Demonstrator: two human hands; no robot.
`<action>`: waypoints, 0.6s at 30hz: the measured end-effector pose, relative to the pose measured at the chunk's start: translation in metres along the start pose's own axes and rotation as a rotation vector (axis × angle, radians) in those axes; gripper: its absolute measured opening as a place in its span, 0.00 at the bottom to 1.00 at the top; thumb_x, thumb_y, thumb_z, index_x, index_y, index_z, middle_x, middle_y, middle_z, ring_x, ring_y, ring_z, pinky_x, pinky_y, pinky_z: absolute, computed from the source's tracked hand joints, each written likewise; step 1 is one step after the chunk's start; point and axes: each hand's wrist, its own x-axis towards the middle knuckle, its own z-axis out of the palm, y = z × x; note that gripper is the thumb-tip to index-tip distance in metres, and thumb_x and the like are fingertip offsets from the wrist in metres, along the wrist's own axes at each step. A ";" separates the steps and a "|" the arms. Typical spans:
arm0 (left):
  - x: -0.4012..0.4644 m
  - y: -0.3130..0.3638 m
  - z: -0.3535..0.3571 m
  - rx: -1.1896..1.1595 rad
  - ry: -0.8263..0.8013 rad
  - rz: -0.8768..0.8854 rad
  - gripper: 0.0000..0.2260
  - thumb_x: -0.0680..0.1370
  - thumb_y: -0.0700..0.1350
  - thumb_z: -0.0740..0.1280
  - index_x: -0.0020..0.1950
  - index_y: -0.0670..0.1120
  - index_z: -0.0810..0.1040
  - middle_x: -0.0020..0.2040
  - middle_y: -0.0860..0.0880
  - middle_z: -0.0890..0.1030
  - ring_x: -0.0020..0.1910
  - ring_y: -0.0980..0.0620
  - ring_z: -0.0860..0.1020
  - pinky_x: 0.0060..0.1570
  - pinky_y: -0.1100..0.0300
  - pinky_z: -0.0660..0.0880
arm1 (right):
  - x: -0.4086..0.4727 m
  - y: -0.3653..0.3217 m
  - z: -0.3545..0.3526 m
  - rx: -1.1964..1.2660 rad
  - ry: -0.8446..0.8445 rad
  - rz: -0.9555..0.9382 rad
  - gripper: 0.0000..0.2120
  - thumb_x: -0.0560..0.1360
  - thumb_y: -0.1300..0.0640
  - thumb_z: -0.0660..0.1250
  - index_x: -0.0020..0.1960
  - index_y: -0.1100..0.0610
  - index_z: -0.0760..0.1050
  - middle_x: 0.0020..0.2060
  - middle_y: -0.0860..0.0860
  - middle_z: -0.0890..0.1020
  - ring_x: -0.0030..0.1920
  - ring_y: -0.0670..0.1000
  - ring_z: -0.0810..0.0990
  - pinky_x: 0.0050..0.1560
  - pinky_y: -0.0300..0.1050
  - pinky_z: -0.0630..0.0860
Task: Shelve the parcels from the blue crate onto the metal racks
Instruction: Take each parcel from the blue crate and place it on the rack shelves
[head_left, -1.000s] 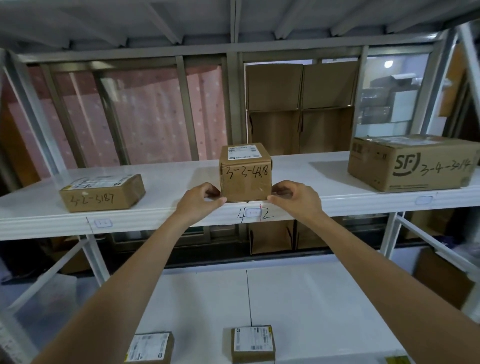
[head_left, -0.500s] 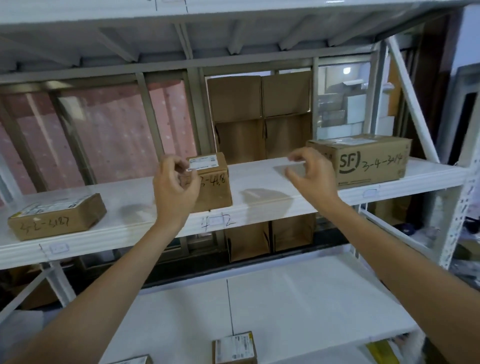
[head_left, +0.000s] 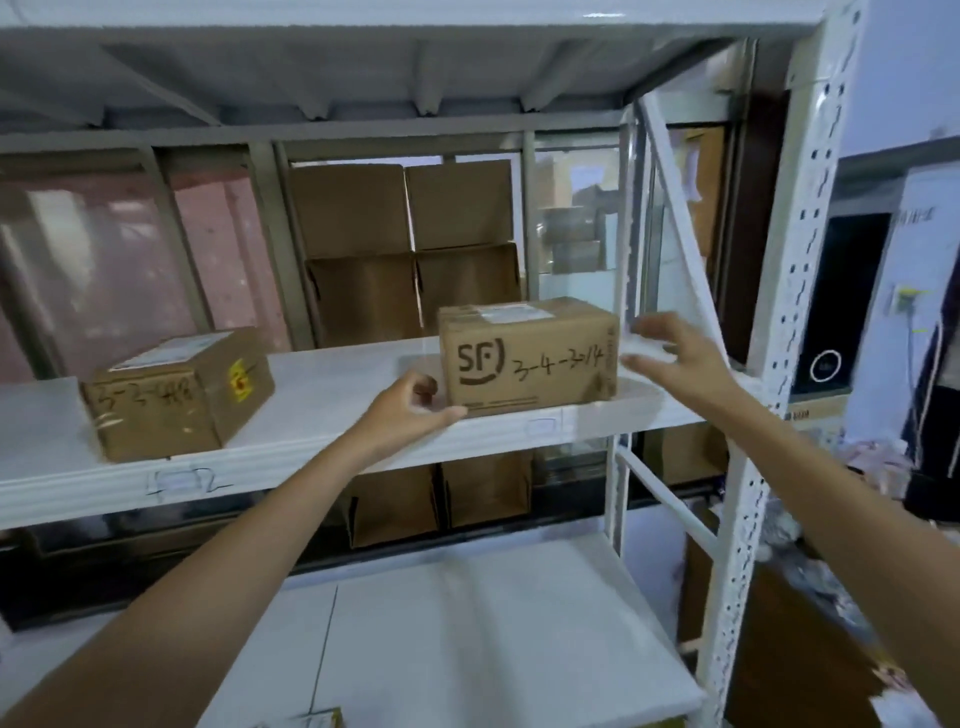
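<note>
SF box (head_left: 530, 358): stiff corrugated carton, wider than tall, probably light to moderate in weight; the faces look dry and not slippery, the corners sound. Best taken by the two short ends, palms flat, or lifted under the bottom edge. Brown card, black "SF" logo and a handwritten number on the front, white label and tape on top. It stands upright at the right end of the middle shelf (head_left: 332, 441), front face near the lip. Left hand (head_left: 410, 410): loosely curled, fingertips at the box's lower left corner, holding nothing; contact with the card cannot be told. Right hand (head_left: 670, 358): fingers spread and relaxed, just beside the right end, apart from it, somewhat blurred. Second box (head_left: 176, 395): squarer, number scrawled on the front, red-yellow sticker on its side, well to the left on the same shelf. Blue crate not in view.
</note>
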 end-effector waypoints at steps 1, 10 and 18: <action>0.001 0.000 0.002 -0.018 0.028 -0.017 0.23 0.71 0.57 0.73 0.60 0.48 0.73 0.58 0.51 0.78 0.58 0.52 0.77 0.59 0.56 0.74 | 0.001 0.009 0.003 0.009 -0.108 -0.001 0.25 0.72 0.54 0.74 0.66 0.57 0.72 0.61 0.54 0.79 0.60 0.50 0.77 0.63 0.47 0.73; 0.001 0.001 0.005 -0.116 0.116 -0.086 0.12 0.72 0.48 0.75 0.52 0.46 0.79 0.51 0.51 0.82 0.55 0.53 0.79 0.60 0.57 0.74 | 0.001 0.031 0.022 0.026 -0.222 0.000 0.21 0.71 0.49 0.75 0.62 0.53 0.77 0.54 0.46 0.83 0.52 0.48 0.83 0.57 0.47 0.78; 0.003 0.003 0.006 -0.112 0.168 -0.100 0.11 0.72 0.46 0.75 0.51 0.45 0.79 0.50 0.48 0.82 0.52 0.52 0.80 0.54 0.60 0.75 | 0.005 0.023 0.027 -0.174 -0.203 0.034 0.18 0.74 0.43 0.70 0.61 0.47 0.77 0.56 0.40 0.83 0.55 0.44 0.82 0.52 0.47 0.77</action>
